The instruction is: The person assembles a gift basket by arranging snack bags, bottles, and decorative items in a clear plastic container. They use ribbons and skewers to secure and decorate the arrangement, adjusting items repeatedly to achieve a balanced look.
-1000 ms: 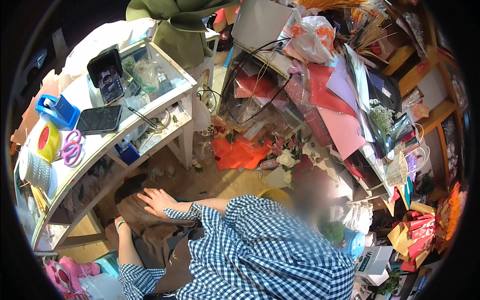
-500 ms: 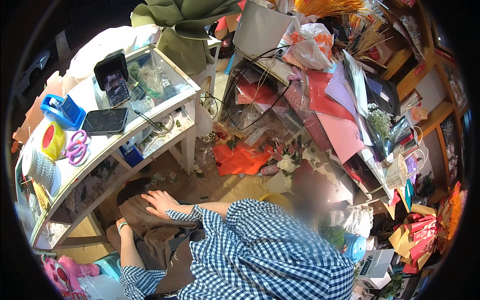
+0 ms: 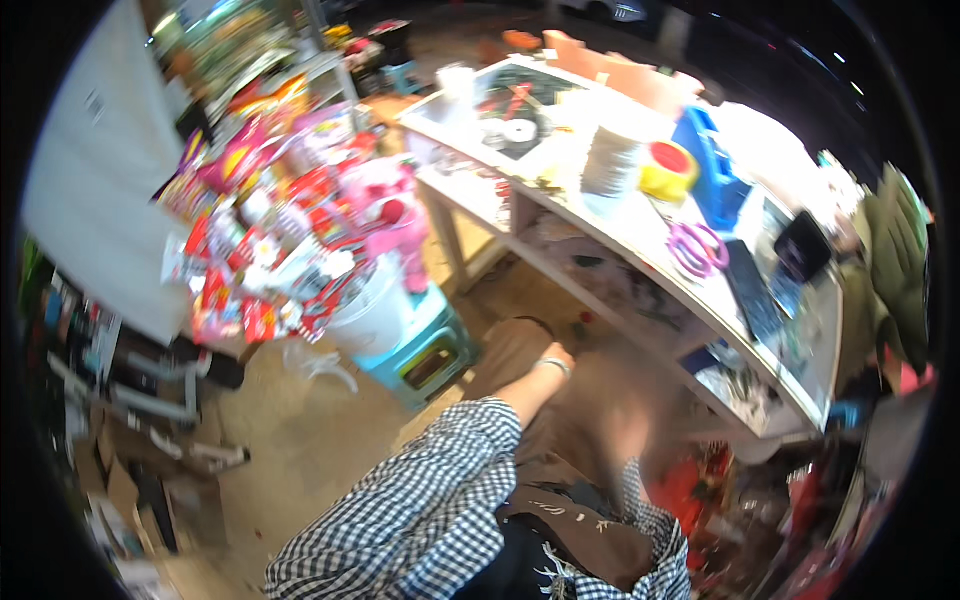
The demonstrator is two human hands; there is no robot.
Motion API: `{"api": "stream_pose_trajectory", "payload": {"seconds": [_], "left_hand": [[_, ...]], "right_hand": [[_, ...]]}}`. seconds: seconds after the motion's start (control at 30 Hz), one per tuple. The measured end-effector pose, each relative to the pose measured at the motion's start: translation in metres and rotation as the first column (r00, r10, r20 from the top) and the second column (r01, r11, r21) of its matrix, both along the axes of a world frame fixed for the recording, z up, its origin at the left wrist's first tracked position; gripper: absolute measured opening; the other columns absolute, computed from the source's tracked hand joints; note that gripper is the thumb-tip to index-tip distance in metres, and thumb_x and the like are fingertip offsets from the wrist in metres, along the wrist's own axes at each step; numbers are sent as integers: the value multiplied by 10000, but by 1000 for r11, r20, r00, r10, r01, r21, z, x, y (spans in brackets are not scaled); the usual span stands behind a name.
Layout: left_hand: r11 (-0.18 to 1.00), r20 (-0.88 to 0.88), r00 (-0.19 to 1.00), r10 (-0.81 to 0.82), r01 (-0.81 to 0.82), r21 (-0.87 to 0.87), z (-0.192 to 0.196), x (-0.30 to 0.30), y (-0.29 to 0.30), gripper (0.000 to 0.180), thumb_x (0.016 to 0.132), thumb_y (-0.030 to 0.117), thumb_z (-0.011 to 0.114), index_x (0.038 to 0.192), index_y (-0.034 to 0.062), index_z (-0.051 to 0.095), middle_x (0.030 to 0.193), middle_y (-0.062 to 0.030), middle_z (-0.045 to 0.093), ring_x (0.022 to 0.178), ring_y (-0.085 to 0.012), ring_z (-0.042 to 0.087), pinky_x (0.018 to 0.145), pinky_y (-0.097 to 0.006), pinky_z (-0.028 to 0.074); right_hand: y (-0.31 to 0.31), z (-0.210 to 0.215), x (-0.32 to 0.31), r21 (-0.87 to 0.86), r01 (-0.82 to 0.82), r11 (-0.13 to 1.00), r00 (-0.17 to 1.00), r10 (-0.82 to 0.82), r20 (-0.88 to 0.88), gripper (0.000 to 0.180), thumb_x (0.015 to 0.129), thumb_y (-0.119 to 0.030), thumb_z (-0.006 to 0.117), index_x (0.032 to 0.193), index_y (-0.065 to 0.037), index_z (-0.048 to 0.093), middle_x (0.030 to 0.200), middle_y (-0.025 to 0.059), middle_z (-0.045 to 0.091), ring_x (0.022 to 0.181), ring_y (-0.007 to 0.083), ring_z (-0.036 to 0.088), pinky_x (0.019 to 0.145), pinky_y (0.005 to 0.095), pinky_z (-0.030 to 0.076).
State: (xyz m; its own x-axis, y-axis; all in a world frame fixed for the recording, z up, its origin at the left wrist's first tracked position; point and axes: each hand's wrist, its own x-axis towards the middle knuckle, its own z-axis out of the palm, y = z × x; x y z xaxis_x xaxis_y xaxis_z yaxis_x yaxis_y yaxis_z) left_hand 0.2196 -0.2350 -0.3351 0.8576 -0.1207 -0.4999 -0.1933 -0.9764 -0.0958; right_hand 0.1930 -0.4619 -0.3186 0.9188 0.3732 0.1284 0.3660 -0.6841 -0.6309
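My left hand (image 3: 557, 358), with a bracelet at the wrist, rests on the brown cloth over my knee (image 3: 512, 350). Its fingers are too blurred and hidden for me to read. On the other side of my lap, my right hand (image 3: 627, 428) is smeared by motion, close to the brown cloth. I see nothing held in either hand. Beyond them stands a white glass-topped table (image 3: 600, 258). Purple-handled scissors (image 3: 697, 250), a yellow tape roll (image 3: 668, 171), a blue tape dispenser (image 3: 712, 170), a spool (image 3: 610, 165) and a dark phone (image 3: 752, 290) lie on it.
At left, a big bouquet of snack packets (image 3: 265, 220) stands in a white bucket (image 3: 372, 312) on a turquoise stool (image 3: 425, 355). A white panel (image 3: 105, 170) stands behind it. Cardboard (image 3: 120, 470) lies at lower left, red wrapping (image 3: 690, 490) at lower right.
The view has swung left, bringing the bouquet, bucket and stool into sight. The table now appears at the right. My right hand, earlier spread flat on the brown cloth, is now blurred.
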Motion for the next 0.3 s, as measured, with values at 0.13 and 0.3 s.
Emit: {"api": "stream_pose_trajectory", "payload": {"seconds": [0.13,0.3], "left_hand": [[1000,-2,1000,-22,22,19,-8,1,-1,278,868,253,553,1098,163,678,1171,-22,639,1080,-172,593,893,-345,396],[992,-79,994,-70,77,98,-9,5,-3,349,870,287,553,1185,159,633,1261,-32,584,1167,-209,536,942,-368,377]], "right_hand": [[-8,-17,0,16,-40,999,999,40,15,520,938,-357,483,1349,-47,416,1291,195,482,1192,352,440,1008,427,335],[-7,-5,-2,42,-16,999,999,18,-48,514,941,-358,478,1360,-67,411,1344,170,454,1225,341,419,1026,428,315]]}}
